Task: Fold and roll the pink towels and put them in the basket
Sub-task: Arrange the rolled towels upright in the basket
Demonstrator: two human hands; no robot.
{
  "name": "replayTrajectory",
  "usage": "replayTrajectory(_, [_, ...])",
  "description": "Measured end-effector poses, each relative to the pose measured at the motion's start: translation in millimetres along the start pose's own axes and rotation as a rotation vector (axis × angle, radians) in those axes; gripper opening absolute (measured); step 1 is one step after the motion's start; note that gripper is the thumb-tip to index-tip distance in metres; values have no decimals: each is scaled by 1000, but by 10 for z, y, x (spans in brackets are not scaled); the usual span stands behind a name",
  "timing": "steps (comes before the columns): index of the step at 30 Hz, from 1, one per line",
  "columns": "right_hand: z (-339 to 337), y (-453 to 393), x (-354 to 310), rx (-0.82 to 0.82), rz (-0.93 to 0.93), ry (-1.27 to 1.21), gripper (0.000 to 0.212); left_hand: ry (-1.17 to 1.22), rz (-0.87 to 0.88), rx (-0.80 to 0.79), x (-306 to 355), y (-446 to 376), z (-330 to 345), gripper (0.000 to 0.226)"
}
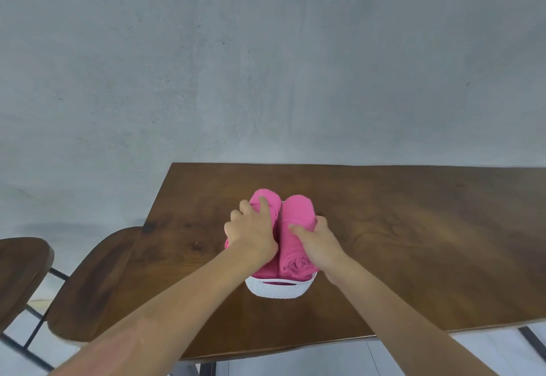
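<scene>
Two rolled pink towels lie side by side in a white basket (279, 289) on the brown wooden table (399, 242). My left hand (251, 229) lies over the left towel roll (267, 198), fingers curled round its top. My right hand (314, 239) grips the right towel roll (297, 219) from its right side, thumb across the top. The spiral end of the right roll faces me just above the basket's near rim. My hands and forearms hide most of the basket's sides.
Two dark wooden chairs (97, 281) with black metal frames stand off the table's left edge. A grey concrete wall (266, 65) rises behind the table. Bare tabletop stretches to the right of the basket.
</scene>
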State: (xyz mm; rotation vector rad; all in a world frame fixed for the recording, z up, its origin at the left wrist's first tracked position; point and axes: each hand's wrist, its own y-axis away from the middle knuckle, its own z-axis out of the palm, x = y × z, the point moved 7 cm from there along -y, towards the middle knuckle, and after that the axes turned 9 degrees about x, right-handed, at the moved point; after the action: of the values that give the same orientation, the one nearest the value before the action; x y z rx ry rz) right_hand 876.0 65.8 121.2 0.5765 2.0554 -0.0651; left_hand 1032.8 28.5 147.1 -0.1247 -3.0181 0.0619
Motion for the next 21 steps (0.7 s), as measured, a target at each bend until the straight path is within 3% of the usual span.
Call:
replayTrajectory(10, [18,-54,-58,7,-136,271,70,289,56,-130,7,45,12,103])
replayTrajectory(14, [-43,-89,-173,63,-250,496,71,423,13,-138,-100,-9,-5,81])
replayTrajectory(17, [-50,-152,-212,46,-262,393,84,541,-46,-73,-176,-106,-38,71])
replayTrajectory(21, [-4,-205,-245,-36,-292,266,86,665,-83,-58,-210,-196,29,85])
